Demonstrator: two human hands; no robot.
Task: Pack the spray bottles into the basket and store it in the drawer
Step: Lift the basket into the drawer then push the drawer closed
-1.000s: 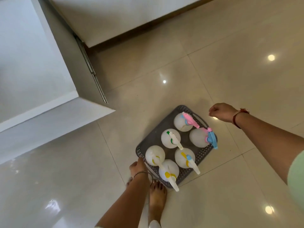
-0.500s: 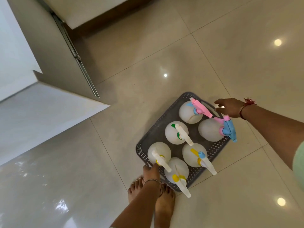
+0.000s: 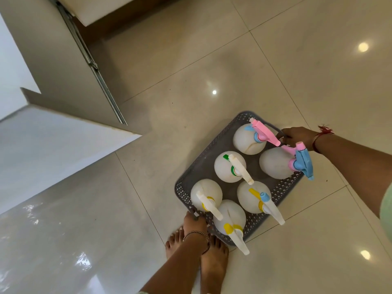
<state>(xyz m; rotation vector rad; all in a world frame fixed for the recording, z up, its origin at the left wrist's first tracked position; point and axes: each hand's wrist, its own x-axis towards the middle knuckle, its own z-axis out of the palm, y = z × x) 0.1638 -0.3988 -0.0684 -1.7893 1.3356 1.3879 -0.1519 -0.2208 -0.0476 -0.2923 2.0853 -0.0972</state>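
Packing is judged done: six white spray bottles are stood upright in the grey perforated basket [image 3: 192,177], which is set on the tiled floor [image 3: 191,60] at centre-right. Colours incl. a pink-trigger bottle [image 3: 250,139] at the far end, a blue/pink-head bottle [image 3: 275,163] to its right, a green-collar bottle [image 3: 228,166] mid-left, and a yellow-collar bottle [image 3: 228,219] nearest. The left hand [image 3: 194,218] is closed round the near handle, fingers curled on it; the right hand [image 3: 297,136] is wrapped on the far handle, which is partly hidden by the pink trigger. Whether the basket is already off the floor can't be told. Step in hand, as judged: basket gripped w/ both hands, ready for the lift. The open drawer [image 3: 70,132] is seen at far left, well apart from the basket, w/ its metal slide rail [image 3: 93,66] exposed. Next move calls for a level, even lift, since the tall bottles are loose and could tip, then a carry to the left and a lowering inside the drawer walls, w/ trigger heads kept clear of the front panel.
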